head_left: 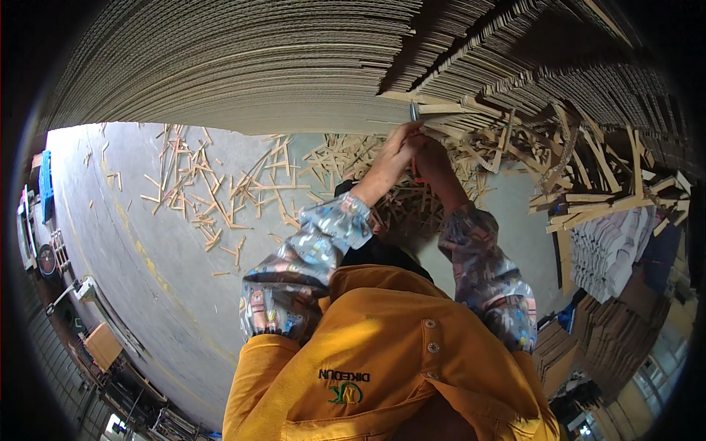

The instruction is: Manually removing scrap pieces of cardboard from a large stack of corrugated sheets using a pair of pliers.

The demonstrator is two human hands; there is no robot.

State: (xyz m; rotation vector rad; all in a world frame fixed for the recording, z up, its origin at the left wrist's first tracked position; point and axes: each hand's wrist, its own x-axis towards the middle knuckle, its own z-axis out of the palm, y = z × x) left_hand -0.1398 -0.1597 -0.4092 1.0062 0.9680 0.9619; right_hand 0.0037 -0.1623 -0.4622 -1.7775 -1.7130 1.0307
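Observation:
My left hand (395,149) and my right hand (434,156) are close together at the lower edge of a tall stack of corrugated cardboard sheets (243,81). Both are closed around a hand tool (413,112). Its grey-blue metal end sticks out beyond the fingers against the cardboard, and a bit of red shows below the hands. Its kind is hard to make out, since the fingers cover most of it. Just right of the metal end, cut cardboard strips (441,108) jut from the stack.
Cardboard scraps (213,184) litter the grey floor (169,257), with a thicker heap (397,206) under my hands. More strips (610,198) pile up at the right, above a white bundle (610,250). Stacked cardboard (610,338) stands lower right. A blue object (46,187) is far left.

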